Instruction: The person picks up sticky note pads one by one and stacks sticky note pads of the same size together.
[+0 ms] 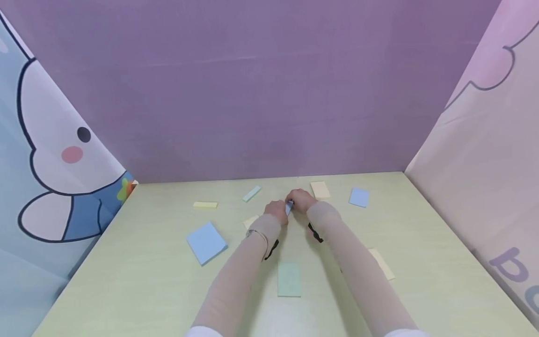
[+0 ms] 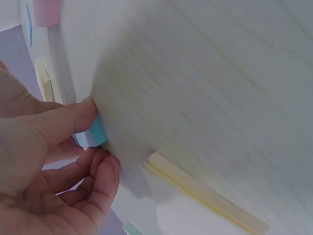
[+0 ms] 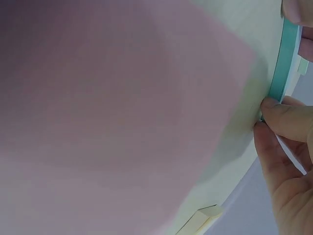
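Note:
Both hands meet over the far middle of the table at a small blue sticky note pad [image 1: 288,207]. My left hand [image 1: 276,212] pinches one end of it between thumb and fingers; in the left wrist view the blue pad [image 2: 99,134] shows beyond the thumb. With thumb and fingertips, my right hand [image 1: 301,200] grips the other end. The pad's long teal edge [image 3: 284,63] spans between the two hands in the right wrist view. A cream pad [image 1: 250,222] lies beside the left hand, partly covered by it. Pink material [image 3: 146,107] fills much of the right wrist view.
Around the hands lie a yellow strip [image 1: 205,205], a green strip [image 1: 251,194], a large blue pad [image 1: 207,243], a green pad [image 1: 288,280], a cream pad [image 1: 320,190] and a blue pad [image 1: 359,197]. The right forearm partly hides another cream pad [image 1: 382,264]. A purple wall [image 1: 269,103] stands behind.

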Demonstrator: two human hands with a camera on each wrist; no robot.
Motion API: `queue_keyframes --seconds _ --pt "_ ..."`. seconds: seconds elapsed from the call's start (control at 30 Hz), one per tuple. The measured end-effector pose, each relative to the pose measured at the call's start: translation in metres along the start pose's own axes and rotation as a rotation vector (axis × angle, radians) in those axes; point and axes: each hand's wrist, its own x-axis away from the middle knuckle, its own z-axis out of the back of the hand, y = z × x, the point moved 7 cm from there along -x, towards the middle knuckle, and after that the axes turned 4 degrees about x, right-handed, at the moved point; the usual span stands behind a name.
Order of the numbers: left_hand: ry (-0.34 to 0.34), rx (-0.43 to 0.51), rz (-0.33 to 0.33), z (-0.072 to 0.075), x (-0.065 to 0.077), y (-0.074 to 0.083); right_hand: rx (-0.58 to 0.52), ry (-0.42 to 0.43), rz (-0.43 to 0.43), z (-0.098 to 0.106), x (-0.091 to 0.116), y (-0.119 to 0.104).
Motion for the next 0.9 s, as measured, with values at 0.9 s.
queue_keyframes --seconds 0.9 --pt "0.018 0.043 -0.039 0.005 0.000 -0.005 0.026 -0.002 -0.071 0.003 0.014 0.010"
